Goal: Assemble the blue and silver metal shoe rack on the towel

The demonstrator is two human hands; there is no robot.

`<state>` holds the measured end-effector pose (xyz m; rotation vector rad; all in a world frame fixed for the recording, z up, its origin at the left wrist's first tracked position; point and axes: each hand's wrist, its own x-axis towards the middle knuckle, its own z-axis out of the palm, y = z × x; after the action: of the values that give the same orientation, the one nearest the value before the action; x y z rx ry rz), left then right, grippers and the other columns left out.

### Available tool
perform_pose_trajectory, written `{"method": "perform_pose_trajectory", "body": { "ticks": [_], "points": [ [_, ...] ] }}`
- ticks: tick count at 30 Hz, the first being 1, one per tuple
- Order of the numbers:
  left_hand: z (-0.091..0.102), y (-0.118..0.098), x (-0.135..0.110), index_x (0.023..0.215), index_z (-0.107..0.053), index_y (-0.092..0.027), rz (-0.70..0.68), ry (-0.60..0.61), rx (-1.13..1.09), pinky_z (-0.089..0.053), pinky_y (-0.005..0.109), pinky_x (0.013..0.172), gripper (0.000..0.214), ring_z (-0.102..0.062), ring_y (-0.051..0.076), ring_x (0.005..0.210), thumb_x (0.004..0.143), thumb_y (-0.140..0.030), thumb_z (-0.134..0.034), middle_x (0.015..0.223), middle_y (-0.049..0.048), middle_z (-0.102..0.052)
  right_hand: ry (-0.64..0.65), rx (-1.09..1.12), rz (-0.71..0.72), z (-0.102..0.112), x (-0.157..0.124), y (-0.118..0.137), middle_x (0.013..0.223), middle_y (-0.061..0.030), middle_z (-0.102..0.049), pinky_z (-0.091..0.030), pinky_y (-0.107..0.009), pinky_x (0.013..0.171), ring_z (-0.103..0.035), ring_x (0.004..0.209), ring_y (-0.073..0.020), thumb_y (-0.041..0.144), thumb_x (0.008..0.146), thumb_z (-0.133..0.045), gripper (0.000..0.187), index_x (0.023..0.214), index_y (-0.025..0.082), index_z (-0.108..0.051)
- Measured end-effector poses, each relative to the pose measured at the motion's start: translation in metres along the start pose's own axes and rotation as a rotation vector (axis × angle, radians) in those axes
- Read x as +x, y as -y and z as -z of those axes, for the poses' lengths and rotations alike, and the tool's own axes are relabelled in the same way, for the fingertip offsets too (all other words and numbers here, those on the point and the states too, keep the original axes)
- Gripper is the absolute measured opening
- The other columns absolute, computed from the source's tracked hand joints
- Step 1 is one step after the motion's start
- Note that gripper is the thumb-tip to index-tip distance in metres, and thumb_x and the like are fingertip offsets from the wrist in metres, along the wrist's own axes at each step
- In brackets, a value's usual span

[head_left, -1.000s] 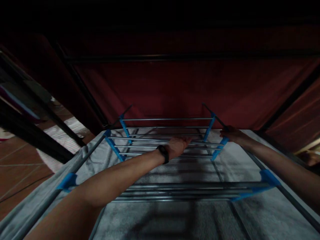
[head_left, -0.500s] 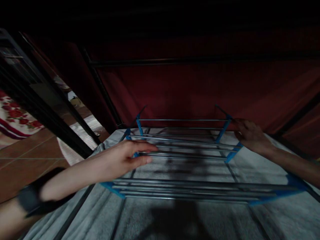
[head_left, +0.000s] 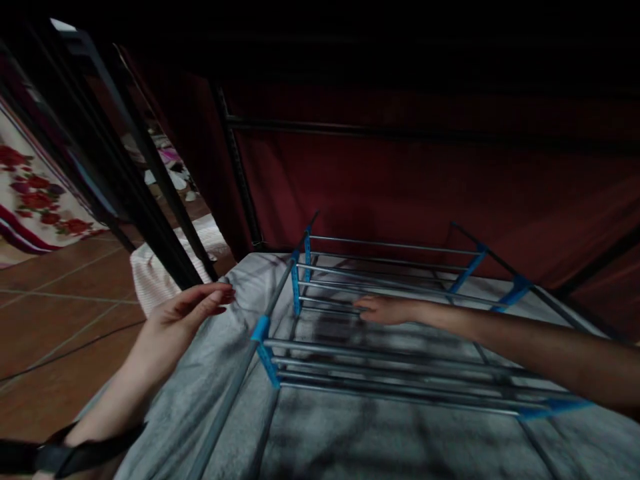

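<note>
A rack of grey metal tubes with blue plastic joints (head_left: 265, 347) lies on a grey blanket (head_left: 210, 407). My right hand (head_left: 385, 310) reaches in from the right across the rack, its fingers bent round a thin metal rod (head_left: 330, 308) of the middle tier. Left of the rack, over the blanket's edge, is my left hand (head_left: 185, 323). Its fingers are loosely bent, nothing shows in them, and it is apart from the tubes. A dark band circles the left wrist.
Behind the rack hangs a dark red cloth (head_left: 370, 187) on a black frame (head_left: 320, 127). Black posts (head_left: 135, 193) stand at the left. Beyond them are a tiled floor (head_left: 80, 287), a pale ribbed cloth (head_left: 155, 273) and a rose-patterned cloth (head_left: 40, 193).
My left hand has come away from the rack and moved left. My right hand has gone from the far right joint to a rod near the middle. The view has turned leftward.
</note>
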<state>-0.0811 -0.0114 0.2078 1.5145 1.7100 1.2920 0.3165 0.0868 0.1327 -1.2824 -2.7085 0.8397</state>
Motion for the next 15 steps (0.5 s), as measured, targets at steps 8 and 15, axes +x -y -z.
{"method": "perform_pose_trajectory", "body": {
  "ticks": [8, 15],
  "points": [
    [-0.062, 0.13, 0.029, 0.1, -0.065, -0.017, 0.226, 0.148, -0.296, -0.054, 0.035, 0.072, 0.068, -0.067, 0.024, 0.079, 0.056, -0.067, -0.078, 0.086, 0.0062, -0.07, -0.311, -0.19, 0.022, -0.007, 0.029, 0.031, 0.116, -0.0122, -0.064, -0.046, -0.039, 0.098, -0.06, 0.106, -0.0224, 0.03, 0.099, -0.035, 0.035, 0.116, 0.016, -0.062],
    [-0.126, 0.158, 0.046, 0.099, -0.064, -0.015, 0.224, 0.233, -0.391, -0.051, 0.031, 0.066, 0.061, -0.065, 0.022, 0.076, 0.055, -0.056, -0.077, 0.084, 0.0063, -0.069, -0.228, -0.172, -0.361, -0.02, 0.037, 0.011, 0.157, -0.0139, -0.035, -0.025, -0.047, 0.118, -0.03, 0.146, -0.0273, 0.053, 0.102, -0.016, 0.067, 0.153, 0.013, -0.034]
  ]
}}
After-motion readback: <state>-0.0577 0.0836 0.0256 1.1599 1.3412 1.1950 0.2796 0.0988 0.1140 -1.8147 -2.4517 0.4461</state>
